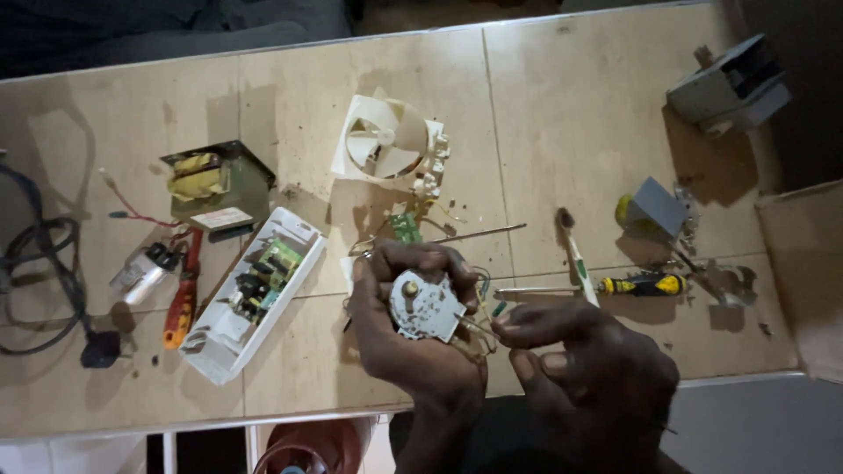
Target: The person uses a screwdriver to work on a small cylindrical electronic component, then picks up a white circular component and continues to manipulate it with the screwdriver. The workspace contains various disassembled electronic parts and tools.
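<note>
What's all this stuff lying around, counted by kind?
Small motor in the left hand: 1
Screwdrivers: 2
Fan: 1
Transformer: 1
Circuit board tray: 1
Capacitor: 1
Black cable: 1
Total: 8

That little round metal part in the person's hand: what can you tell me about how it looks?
The motor is a small, flat, round grey metal disc with mounting ears and a pale stubby shaft near its top. It lies face up in the left hand, cupped above the table. Thin wires run from its right side, where the right hand pinches at them.
</note>
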